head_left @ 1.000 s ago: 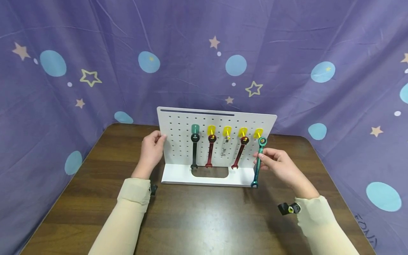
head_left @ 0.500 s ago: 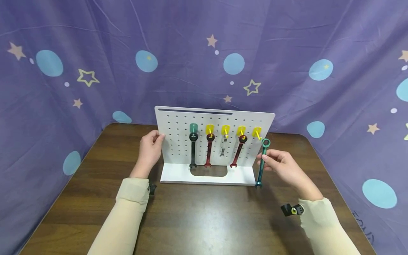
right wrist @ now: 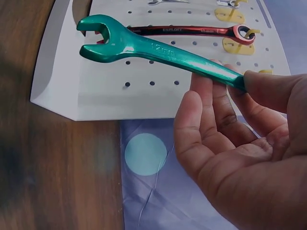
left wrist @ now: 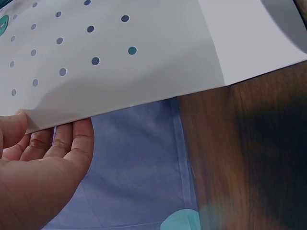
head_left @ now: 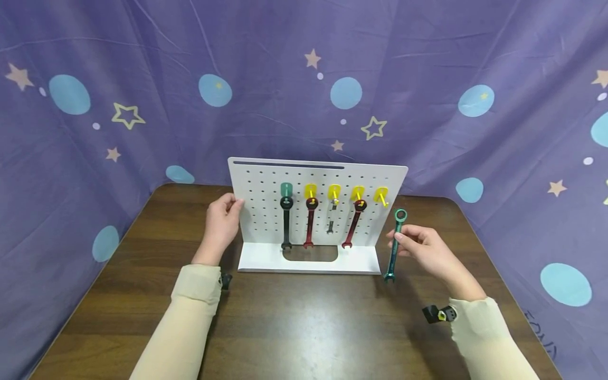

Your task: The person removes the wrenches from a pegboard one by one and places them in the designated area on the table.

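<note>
A green combination wrench is pinched between the thumb and fingers of my right hand, just right of the white pegboard. It is held nearly upright, ring end up; its open end fills the upper left of the right wrist view. My left hand grips the board's left edge, thumb in front and fingers behind, as the left wrist view shows. On the board hang a black wrench, two red wrenches and a small silver wrench. The rightmost yellow hook carries nothing.
The pegboard stands on a brown wooden table, its white base facing me. A green hook and several yellow hooks line the board. Behind the table hangs a purple curtain with stars and blue dots.
My right hand has drawn the green wrench right and slightly down, away from the rightmost yellow hook. My left hand keeps its grip on the board's edge.
</note>
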A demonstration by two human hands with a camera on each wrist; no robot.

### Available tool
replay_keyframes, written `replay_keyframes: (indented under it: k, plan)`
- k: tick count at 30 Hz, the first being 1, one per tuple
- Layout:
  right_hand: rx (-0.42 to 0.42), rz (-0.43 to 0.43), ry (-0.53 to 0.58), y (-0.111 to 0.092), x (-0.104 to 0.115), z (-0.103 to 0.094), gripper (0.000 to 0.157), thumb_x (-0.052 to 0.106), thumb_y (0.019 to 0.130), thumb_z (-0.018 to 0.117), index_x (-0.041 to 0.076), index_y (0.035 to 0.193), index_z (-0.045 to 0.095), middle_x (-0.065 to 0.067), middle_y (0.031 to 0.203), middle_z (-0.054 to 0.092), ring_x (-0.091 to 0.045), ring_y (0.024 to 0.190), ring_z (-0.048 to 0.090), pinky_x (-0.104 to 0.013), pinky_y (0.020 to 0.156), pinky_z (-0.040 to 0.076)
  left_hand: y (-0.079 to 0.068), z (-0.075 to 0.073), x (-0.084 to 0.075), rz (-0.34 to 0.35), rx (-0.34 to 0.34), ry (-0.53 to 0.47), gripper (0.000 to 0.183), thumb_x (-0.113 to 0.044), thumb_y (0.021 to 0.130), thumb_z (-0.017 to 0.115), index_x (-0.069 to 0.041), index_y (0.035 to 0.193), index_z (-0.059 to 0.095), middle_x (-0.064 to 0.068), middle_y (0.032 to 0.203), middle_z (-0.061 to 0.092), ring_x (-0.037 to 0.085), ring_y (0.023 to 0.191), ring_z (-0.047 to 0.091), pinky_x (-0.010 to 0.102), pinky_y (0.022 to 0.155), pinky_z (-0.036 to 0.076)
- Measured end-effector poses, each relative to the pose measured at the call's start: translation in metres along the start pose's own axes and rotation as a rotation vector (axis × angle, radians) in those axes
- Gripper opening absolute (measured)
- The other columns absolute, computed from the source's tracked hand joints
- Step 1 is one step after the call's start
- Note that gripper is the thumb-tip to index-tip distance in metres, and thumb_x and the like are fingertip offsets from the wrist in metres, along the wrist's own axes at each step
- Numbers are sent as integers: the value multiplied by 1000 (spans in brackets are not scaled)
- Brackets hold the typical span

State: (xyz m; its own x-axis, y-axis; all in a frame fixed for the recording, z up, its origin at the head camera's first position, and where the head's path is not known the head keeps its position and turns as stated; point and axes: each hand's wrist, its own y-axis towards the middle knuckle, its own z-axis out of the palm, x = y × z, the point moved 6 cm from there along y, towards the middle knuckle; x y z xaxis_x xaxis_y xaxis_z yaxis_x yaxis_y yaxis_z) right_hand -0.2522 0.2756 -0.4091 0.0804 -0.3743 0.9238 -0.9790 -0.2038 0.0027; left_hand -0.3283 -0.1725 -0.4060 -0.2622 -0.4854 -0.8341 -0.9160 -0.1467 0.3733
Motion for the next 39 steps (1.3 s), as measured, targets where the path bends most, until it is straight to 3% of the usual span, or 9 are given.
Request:
replay_keyframes:
  k: [7, 15, 26, 34, 39]
  plan:
    - [-8, 21, -51, -4, -8, -4, 30, 17, 107, 56, -9, 118, 64, -22, 109, 69, -37, 103, 66, -35, 81, 57, 0, -1, 2, 0, 12, -1, 19, -11, 105, 58, 5, 99, 67, 10, 69, 53, 21, 60, 42, 27, 51, 35]
    - [11, 42, -62, -7, -17, -5, 28, 15, 107, 56, -9, 119, 65, -18, 111, 70, -41, 105, 65, -50, 85, 54, -1, 0, 3, -22, 21, 3, 20, -12, 106, 57, 5, 102, 67, 16, 74, 57, 21, 61, 43, 27, 52, 35]
    - [46, 90, -86, -10, -28, -7, 28, 13, 106, 58, -10, 119, 65, -16, 112, 71, -27, 96, 69, -42, 82, 56, -1, 1, 3, -23, 15, -1, 19, -11, 105, 58, 5, 101, 67, 13, 71, 55, 22, 62, 43, 27, 52, 36]
    - [48, 123, -113, -10, -40, -9, 31, 12, 105, 59, -13, 122, 64, -22, 115, 70, -19, 91, 67, -36, 79, 57, -1, 2, 3, -35, 23, 2, 20, -13, 106, 58, 5, 101, 66, 10, 70, 51, 22, 62, 43, 27, 52, 36]
    - [33, 152, -107, -11, -49, -10, 32, 11, 104, 60, -15, 120, 64, -22, 104, 71, -20, 84, 65, -37, 75, 57, 0, 2, 3, -37, 23, 2, 20, -12, 106, 57, 5, 101, 66, 11, 71, 53, 22, 63, 44, 27, 53, 37]
